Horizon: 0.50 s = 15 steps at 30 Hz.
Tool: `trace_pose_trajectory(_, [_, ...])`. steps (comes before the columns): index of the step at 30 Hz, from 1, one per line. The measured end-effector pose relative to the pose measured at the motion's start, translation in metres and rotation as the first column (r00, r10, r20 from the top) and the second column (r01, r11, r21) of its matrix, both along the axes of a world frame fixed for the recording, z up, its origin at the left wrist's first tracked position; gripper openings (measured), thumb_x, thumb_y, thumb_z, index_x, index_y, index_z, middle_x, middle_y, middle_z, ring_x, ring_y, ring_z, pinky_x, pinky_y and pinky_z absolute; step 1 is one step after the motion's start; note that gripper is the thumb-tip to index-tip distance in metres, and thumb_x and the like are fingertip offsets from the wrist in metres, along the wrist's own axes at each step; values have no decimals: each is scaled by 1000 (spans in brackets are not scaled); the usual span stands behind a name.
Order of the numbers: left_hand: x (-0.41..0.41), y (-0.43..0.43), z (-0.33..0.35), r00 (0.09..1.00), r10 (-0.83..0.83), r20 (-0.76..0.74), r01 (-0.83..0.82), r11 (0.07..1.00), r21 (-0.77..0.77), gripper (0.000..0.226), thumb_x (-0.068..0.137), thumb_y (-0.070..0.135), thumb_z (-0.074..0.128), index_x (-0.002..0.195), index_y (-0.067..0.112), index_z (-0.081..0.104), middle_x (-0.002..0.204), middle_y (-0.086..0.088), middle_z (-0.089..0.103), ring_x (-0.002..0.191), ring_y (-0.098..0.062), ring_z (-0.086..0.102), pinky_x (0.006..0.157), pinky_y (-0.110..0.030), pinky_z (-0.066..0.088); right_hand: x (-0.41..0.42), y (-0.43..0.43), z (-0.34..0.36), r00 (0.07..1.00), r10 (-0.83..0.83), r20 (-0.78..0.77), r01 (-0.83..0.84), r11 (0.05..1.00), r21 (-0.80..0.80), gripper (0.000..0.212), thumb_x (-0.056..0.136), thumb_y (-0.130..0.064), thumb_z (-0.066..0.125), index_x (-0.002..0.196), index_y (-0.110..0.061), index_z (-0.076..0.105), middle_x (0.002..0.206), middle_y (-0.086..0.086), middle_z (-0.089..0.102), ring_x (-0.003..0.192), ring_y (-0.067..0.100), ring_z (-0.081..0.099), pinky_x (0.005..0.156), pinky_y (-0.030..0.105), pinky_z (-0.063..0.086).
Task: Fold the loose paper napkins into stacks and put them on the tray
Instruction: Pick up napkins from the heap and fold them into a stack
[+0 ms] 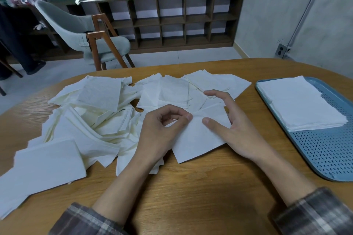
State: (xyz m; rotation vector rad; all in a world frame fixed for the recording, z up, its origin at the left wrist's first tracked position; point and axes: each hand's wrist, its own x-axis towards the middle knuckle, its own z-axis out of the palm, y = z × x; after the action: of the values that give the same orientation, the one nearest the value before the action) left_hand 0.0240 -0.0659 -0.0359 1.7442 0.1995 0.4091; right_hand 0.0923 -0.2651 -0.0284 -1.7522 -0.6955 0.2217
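Several loose white paper napkins (99, 112) lie spread in a heap over the left and middle of the wooden table. One napkin (198, 137) lies flat in front of me. My left hand (158, 131) pinches its upper corner between thumb and forefinger. My right hand (231, 126) rests on the same napkin with its thumb pressing the paper and its fingers arched above it. A blue perforated tray (322, 154) sits at the right, with a stack of folded napkins (299, 103) on its far half.
The wooden table (200, 192) has bare surface near me and between the napkins and the tray. Behind the table stand a grey chair (86, 32) and a low dark shelf (172, 19) with potted plants on top.
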Motion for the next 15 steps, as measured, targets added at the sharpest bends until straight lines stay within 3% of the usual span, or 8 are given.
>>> trace_pose_trajectory(4, [-1, -1, 2, 998, 34, 45, -34, 999, -3, 6, 88, 18, 85, 87, 19, 80, 90, 9, 79, 88, -6, 72, 80, -22, 52, 2, -2, 1, 998, 13, -59, -9, 998, 69, 49, 97, -20, 74, 135, -47, 55, 133, -14, 65, 116, 14, 67, 97, 40, 58])
trace_pose_trajectory(7, [-3, -2, 3, 996, 32, 85, -33, 999, 14, 6, 88, 17, 85, 88, 20, 79, 90, 8, 79, 94, -9, 73, 89, -25, 56, 3, -5, 3, 999, 40, 15, -40, 999, 37, 30, 95, -12, 76, 119, -28, 75, 120, -16, 74, 115, 3, 67, 94, 16, 49])
trace_pose_trajectory(9, [-4, -2, 3, 996, 13, 87, -15, 1000, 22, 8, 88, 17, 84, 92, 22, 79, 90, 7, 78, 94, -9, 73, 89, -26, 56, 6, -6, 0, 998, 45, 32, -44, 999, -21, 20, 96, -7, 73, 106, -22, 82, 110, -16, 79, 114, -1, 68, 93, 9, 44])
trace_pose_trajectory(13, [-1, 2, -5, 999, 23, 35, -32, 965, 260, 32, 88, 27, 84, 116, 35, 70, 98, 11, 71, 90, -8, 68, 77, -19, 52, 18, -9, -10, 976, -217, 15, 217, 976, 8, 25, 98, -6, 70, 102, -27, 84, 108, -22, 78, 113, -8, 65, 90, 6, 43])
trace_pose_trajectory(15, [0, 5, -11, 1000, -13, -12, 17, 896, 443, 36, 85, 35, 84, 116, 36, 65, 99, 15, 68, 92, -6, 65, 77, -13, 47, 25, -12, -13, 941, -337, 20, 337, 941, 23, 27, 100, -7, 68, 104, -29, 83, 109, -26, 77, 115, -11, 62, 91, 2, 41])
